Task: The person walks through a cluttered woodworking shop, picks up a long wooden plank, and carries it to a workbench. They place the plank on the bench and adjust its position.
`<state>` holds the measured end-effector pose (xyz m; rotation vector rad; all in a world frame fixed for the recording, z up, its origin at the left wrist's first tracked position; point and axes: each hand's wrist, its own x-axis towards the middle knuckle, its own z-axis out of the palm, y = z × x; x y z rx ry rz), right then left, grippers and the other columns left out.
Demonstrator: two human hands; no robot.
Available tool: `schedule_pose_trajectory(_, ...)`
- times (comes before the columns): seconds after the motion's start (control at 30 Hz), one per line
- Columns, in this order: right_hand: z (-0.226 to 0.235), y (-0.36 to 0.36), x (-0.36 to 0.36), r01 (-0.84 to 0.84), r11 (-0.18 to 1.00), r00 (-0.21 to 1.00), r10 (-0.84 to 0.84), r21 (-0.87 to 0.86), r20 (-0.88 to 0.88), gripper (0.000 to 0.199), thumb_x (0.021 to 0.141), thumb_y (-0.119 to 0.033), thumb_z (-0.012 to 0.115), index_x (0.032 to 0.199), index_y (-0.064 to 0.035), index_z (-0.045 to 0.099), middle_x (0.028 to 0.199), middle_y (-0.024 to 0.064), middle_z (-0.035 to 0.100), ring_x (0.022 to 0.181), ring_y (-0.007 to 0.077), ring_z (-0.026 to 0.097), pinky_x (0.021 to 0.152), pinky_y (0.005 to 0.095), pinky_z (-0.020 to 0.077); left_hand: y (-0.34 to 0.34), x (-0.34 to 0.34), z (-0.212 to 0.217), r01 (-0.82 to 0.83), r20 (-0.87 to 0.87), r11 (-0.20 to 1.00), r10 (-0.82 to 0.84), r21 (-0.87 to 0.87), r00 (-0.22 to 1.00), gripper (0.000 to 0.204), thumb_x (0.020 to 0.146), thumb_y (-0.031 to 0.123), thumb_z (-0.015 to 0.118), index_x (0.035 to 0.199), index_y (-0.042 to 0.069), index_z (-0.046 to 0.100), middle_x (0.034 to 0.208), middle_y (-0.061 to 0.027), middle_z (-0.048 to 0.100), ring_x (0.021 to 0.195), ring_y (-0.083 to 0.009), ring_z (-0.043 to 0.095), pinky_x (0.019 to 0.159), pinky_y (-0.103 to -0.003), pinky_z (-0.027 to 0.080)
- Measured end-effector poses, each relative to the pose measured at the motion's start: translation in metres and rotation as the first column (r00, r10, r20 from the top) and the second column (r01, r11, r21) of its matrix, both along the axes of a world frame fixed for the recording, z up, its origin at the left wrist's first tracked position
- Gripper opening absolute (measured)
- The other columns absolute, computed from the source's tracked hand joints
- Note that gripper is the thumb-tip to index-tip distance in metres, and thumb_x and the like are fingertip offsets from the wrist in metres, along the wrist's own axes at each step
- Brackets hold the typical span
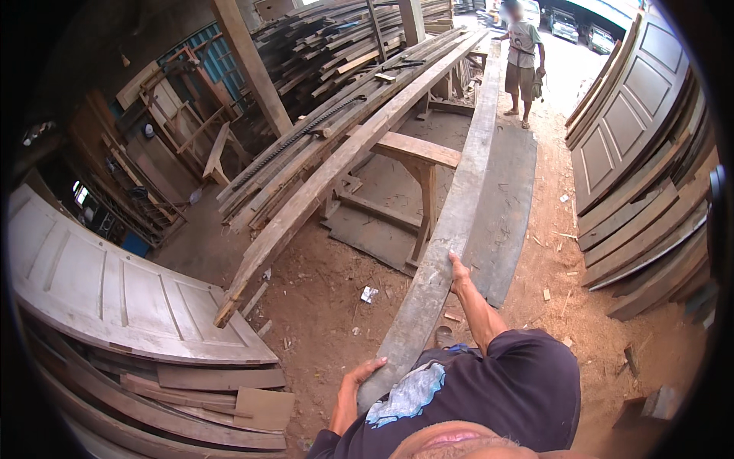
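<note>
A long grey wooden plank (pixel 447 245) runs from close against my body to the far end of the work area. My left hand (pixel 358 378) grips its left edge close to the near end, thumb on the top face and fingers hidden underneath. Farther along, my right hand (pixel 459 274) is closed on the right edge, its thumb also showing on top. At the far end a person (pixel 525 53) in a light shirt and shorts stands beside the plank with one hand at it. The plank passes over or beside the end of a wooden trestle crossbar (pixel 420 149).
Another long beam (pixel 336 168) and stacked boards lie on the trestle to the left. Panelled doors lean at left (pixel 115 283) and right (pixel 634 99). A lumber pile (pixel 329 61) stands behind a post (pixel 252 69). Dark sheets (pixel 501 206) and wood scraps cover the dirt floor.
</note>
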<state>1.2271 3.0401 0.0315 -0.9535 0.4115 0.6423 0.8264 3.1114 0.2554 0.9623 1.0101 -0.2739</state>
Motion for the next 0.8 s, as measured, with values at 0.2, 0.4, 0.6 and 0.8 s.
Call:
schedule_pose_trajectory(0.2, 0.011, -0.01, -0.042, -0.012, 1.0, 0.998, 0.01, -0.022, -0.058, 0.051, 0.09, -0.031, 0.067, 0.125, 0.004, 0.054, 0.117, 0.0148, 0.064, 0.101, 0.0318, 0.065, 0.089, 0.0502, 0.0533, 0.002, -0.04, -0.028, 0.058, 0.129, 0.993, -0.072, 0.106, 0.989, 0.059, 0.084, 0.048, 0.065, 0.121, 0.002, 0.061, 0.11, -0.0119, 0.066, 0.095, -0.0232, 0.063, 0.085, -0.038, 0.049)
schedule_pose_trajectory(0.4, -0.022, -0.029, -0.044, 0.004, 0.997, 1.0, -0.004, 0.082, 0.006, 0.076, 0.08, -0.041, 0.078, 0.127, 0.0114, 0.049, 0.12, 0.0229, 0.059, 0.106, 0.0347, 0.061, 0.089, 0.0527, 0.0512, 0.029, -0.055, -0.151, 0.279, 0.092, 0.953, -0.29, 0.118, 0.953, 0.073, 0.083, 0.057, 0.064, 0.13, 0.001, 0.056, 0.118, -0.0129, 0.064, 0.103, -0.0252, 0.062, 0.09, -0.039, 0.047)
schedule_pose_trajectory(0.6, -0.03, -0.01, -0.037, -0.024, 0.983, 0.997, 0.038, -0.184, 0.071, 0.093, 0.073, -0.049, 0.082, 0.131, 0.0141, 0.045, 0.127, 0.0247, 0.055, 0.114, 0.0371, 0.056, 0.095, 0.0553, 0.0473, 0.048, -0.051, -0.188, 0.397, 0.017, 0.914, -0.4, 0.078, 0.916, 0.07, 0.086, 0.057, 0.061, 0.127, 0.0, 0.058, 0.115, -0.0123, 0.066, 0.101, -0.0239, 0.062, 0.089, -0.038, 0.047)
schedule_pose_trajectory(0.8, -0.015, -0.013, -0.041, -0.25, 0.956, 0.968, 0.247, 0.152, 0.039, 0.062, 0.088, -0.05, 0.064, 0.13, -0.006, 0.054, 0.124, 0.0136, 0.062, 0.109, 0.0336, 0.061, 0.097, 0.0542, 0.0473, 0.039, -0.05, -0.192, 0.359, 0.045, 0.926, -0.366, 0.119, 0.929, 0.072, 0.083, 0.059, 0.063, 0.125, 0.0, 0.06, 0.111, -0.0131, 0.066, 0.094, -0.0236, 0.064, 0.081, -0.038, 0.052)
